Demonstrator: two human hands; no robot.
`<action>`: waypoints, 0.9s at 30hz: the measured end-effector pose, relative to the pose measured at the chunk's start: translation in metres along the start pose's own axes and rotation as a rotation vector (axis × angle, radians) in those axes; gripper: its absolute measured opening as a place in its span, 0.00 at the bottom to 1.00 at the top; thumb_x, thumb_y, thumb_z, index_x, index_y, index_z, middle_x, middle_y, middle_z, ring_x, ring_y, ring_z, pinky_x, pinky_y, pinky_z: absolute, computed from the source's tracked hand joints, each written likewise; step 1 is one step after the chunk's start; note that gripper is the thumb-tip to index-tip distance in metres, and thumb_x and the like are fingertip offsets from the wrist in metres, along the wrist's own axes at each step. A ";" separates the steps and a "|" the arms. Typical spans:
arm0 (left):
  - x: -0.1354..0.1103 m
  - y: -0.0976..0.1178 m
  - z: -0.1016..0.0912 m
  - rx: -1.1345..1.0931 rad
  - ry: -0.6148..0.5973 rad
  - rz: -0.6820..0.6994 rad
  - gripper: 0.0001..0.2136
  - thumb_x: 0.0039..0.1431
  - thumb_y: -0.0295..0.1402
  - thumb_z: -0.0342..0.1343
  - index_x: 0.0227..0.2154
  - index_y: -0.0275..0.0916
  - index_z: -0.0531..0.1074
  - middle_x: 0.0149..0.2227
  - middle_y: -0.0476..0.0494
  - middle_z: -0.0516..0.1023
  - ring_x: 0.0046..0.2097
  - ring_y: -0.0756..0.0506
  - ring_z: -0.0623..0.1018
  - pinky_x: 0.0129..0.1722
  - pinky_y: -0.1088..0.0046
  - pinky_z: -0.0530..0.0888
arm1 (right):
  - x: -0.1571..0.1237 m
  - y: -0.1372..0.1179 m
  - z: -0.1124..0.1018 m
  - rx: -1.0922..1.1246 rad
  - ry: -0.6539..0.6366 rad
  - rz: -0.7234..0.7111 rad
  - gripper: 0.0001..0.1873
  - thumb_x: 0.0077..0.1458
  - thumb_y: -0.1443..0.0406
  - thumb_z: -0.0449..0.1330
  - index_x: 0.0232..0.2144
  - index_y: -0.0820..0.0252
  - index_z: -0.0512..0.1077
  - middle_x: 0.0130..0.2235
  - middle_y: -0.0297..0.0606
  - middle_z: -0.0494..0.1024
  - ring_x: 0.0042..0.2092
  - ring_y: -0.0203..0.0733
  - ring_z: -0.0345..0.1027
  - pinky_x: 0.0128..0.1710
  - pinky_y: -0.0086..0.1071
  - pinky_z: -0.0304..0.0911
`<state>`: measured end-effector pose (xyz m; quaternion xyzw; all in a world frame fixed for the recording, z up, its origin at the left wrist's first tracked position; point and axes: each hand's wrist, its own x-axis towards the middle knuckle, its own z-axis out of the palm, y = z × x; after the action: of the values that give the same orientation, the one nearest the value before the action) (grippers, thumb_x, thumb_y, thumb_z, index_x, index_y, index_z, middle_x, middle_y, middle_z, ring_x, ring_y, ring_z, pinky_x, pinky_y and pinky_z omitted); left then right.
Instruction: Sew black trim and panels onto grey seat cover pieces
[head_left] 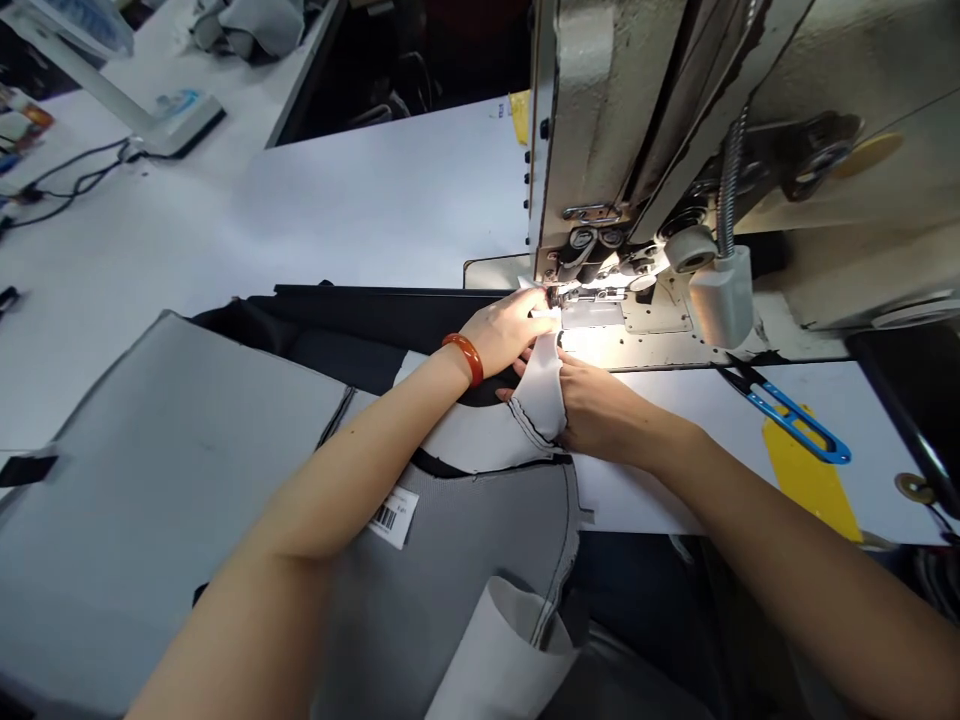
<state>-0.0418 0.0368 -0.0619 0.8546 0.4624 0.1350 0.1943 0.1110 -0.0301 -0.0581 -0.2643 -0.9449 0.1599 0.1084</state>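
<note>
I held white fabric [538,398] at the presser foot [574,297].
Right hand [596,408] pinched its fold; left hand [508,330] lay flat on it, fingers together.

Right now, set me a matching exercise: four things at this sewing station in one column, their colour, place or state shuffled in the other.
Column one
1. bangle
2. thread snips
3. barcode label
4. right hand

Column two
A. stuck on the grey fabric panel
B. blue-handled, lying on the table to the right of the sewing machine needle
C. orange-red, around the left wrist
D. closed on the white fabric piece

Pairs: 1-C, 2-B, 3-A, 4-D
</note>
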 end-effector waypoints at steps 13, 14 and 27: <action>-0.005 -0.018 0.009 0.209 0.195 0.441 0.14 0.64 0.28 0.41 0.37 0.36 0.73 0.41 0.43 0.75 0.48 0.47 0.72 0.51 0.71 0.69 | -0.007 -0.001 0.034 -0.133 0.339 -0.045 0.24 0.55 0.76 0.46 0.50 0.58 0.70 0.46 0.43 0.75 0.54 0.48 0.64 0.59 0.51 0.57; -0.005 -0.018 0.009 0.237 0.202 0.461 0.14 0.64 0.27 0.41 0.36 0.36 0.73 0.41 0.42 0.75 0.48 0.47 0.72 0.50 0.71 0.70 | -0.007 -0.002 0.034 -0.138 0.344 -0.036 0.24 0.56 0.76 0.46 0.50 0.57 0.70 0.45 0.42 0.76 0.53 0.47 0.65 0.58 0.50 0.58; -0.002 -0.020 0.007 0.448 0.133 0.451 0.13 0.63 0.24 0.42 0.40 0.35 0.72 0.47 0.40 0.74 0.54 0.46 0.71 0.57 0.64 0.67 | -0.014 0.006 0.027 -0.222 0.411 -0.065 0.19 0.55 0.78 0.44 0.24 0.63 0.71 0.27 0.41 0.74 0.34 0.40 0.70 0.49 0.33 0.66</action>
<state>-0.0546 0.0439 -0.0778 0.9463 0.2913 0.1250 -0.0642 0.1179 -0.0396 -0.0869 -0.2709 -0.9228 -0.0059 0.2738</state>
